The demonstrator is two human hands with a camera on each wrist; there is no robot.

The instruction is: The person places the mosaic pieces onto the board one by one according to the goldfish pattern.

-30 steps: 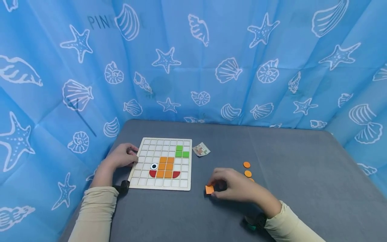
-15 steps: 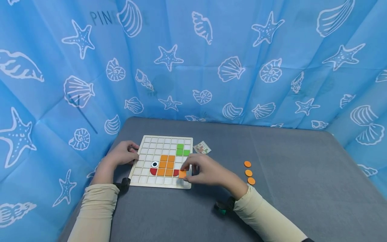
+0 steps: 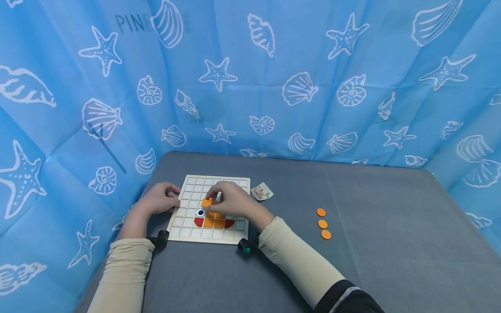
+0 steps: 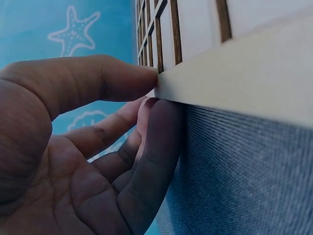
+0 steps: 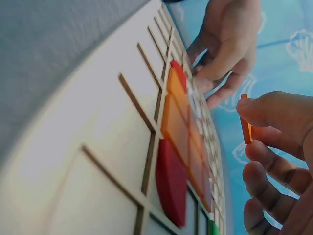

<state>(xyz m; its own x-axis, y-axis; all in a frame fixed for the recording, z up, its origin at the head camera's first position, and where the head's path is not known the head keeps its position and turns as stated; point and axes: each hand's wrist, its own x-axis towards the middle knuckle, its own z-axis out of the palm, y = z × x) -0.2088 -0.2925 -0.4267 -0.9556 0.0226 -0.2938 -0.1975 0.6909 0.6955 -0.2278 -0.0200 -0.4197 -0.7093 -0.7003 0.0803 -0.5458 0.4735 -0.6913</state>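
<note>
A white grid board [image 3: 184, 235] with a pale wooden frame lies on the left part of the table. My left hand [image 3: 158, 198] pinches its left edge, thumb on top and index finger below, as the left wrist view shows. Between thumb and fingers of my right hand [image 3: 232, 201] is an orange square tile [image 5: 245, 120], held just above the board behind a round eye piece [image 3: 201, 212]. Orange squares [image 3: 214, 222] sit in the grid between two curved red pieces [image 3: 198, 222]. My right hand hides much of the upper grid; a green piece [image 5: 213, 228] peeks out in the right wrist view.
A small patterned card [image 3: 262, 191] lies right of the board. Farther right, three orange discs [image 3: 322, 224] form a short column on the grey table [image 3: 391, 243]. A blue curtain [image 3: 250, 87] printed with shells borders the table's back and left.
My right hand has carried the orange square tile leftward from the table, across the board's right side, to above the eye piece. My left hand has stayed at the board's left edge.
</note>
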